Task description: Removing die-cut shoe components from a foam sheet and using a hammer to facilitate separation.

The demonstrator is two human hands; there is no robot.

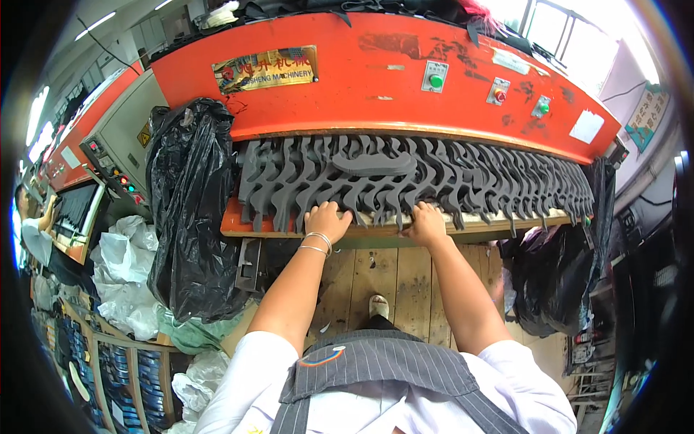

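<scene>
A long grey foam sheet [448, 181], die-cut into a wavy lattice, lies on the board [477, 228] of a red machine. On top of it rests a loose, sole-shaped grey foam piece [372, 165]. My left hand [327, 220], with bangles at the wrist, has its fingers curled over the sheet's near edge, left of the middle. To its right, my right hand [426, 223] grips the same edge, its thumb pointing left. Fingertips of both hands are partly hidden among the lattice strips.
Behind the sheet rises the red machine front [332, 94] with a green button [435, 81] and a red button [499, 94]. Black plastic bags [191, 210] hang at both sides. White bags and a rack [130, 340] of dark blue parts stand left. Another person [36, 228] works far left.
</scene>
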